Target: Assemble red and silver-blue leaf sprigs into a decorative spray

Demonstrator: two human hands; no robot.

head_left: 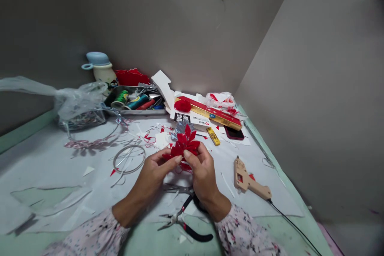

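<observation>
- Counted: one red flower (185,140), one glue gun (244,178), one pair of pliers (189,230), one wire coil (132,171), one phone (232,133).
- In the metal tray (144,112) at the back: two thread spools, one green (121,98) and one teal (137,102), beside other tools.
- The flower is directly before me, raised between my hands above the littered paper.
- My left hand (154,170): closed to a pinch, thumb and fingers on the lower left petals.
- My right hand (205,170): likewise pinched shut, thumb pressed near the flower's centre.
- My fingertips behind the petals are hidden, as is part of the silvery piece (179,129) behind the flower.
- A second dark-handled tool (179,188) is partly covered by my right hand (type uncertain).
- The contents of the tied plastic bag (79,102) are hard to make out; the glue gun's cord (292,224) is cut off below.
</observation>
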